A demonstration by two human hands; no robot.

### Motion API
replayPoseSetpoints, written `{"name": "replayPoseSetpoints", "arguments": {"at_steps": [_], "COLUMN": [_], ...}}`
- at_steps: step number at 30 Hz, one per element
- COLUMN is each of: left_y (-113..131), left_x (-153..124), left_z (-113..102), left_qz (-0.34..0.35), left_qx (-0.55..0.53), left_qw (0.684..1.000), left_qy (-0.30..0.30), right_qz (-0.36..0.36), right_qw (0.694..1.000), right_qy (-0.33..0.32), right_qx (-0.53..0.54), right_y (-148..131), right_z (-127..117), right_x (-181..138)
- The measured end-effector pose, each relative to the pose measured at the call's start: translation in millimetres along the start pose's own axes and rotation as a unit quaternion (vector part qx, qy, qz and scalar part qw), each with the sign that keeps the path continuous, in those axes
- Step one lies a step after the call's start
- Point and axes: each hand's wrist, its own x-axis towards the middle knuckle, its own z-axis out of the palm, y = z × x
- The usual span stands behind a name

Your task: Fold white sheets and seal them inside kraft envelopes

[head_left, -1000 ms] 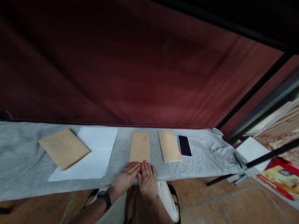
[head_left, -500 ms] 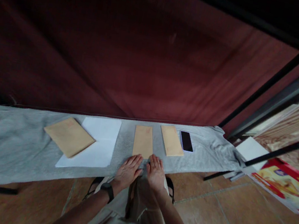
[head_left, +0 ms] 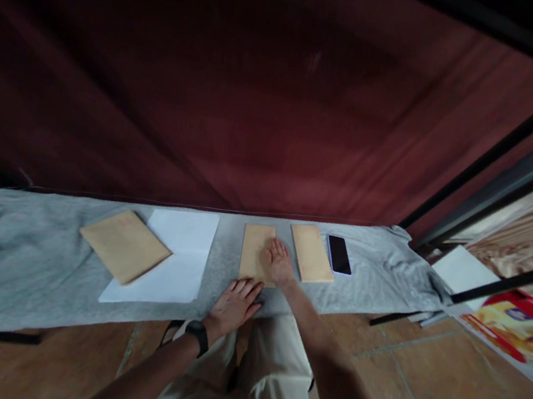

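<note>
A brown paper envelope (head_left: 254, 251) lies flat on the grey cloth in front of me. My left hand (head_left: 233, 303), with a dark band on the wrist, rests with fingers outstretched at its near edge. Over its right side lies my right hand (head_left: 280, 264), palm down and fingers extended, covering part of the paper. To the right is another brown envelope or small stack of them (head_left: 312, 254). At the left, a pile of brown envelopes (head_left: 125, 244) sits tilted on white paper sheets (head_left: 179, 267).
A phone (head_left: 339, 255) with a dark screen lies right of the envelopes. The grey cloth (head_left: 35, 257) covers a narrow bench against a dark red curtain (head_left: 258, 124). A red and yellow box (head_left: 523, 334) and black metal bars stand at the right.
My right hand has moved forward from the envelope's near edge onto its right side. My left hand stays at the near edge. The view has shifted slightly.
</note>
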Motion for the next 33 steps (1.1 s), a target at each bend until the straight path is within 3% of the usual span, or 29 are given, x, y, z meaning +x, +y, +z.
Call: {"name": "replayPoseSetpoints", "arguments": {"at_steps": [5, 11, 25, 33], "left_y": [-3, -5, 0, 0], "left_x": [-1, 0, 4, 5], "left_z": [6, 6, -3, -2], "left_qz": [0.01, 0.007, 0.001, -0.001], "left_qx": [-0.007, -0.028, -0.019, -0.02], "left_qw": [1.0, 1.0, 1.0, 1.0], "left_qy": [-0.001, -0.01, -0.015, -0.016], "right_qz": [0.019, -0.016, -0.096, -0.072], "right_qw": [0.999, 0.998, 0.994, 0.997], "right_qy": [-0.025, -0.03, -0.06, -0.003], "right_qx": [-0.029, -0.051, -0.015, 0.035], "right_y": [3, 12, 11, -25], "right_z": [10, 14, -20, -29], "right_x": [28, 23, -55, -116]}}
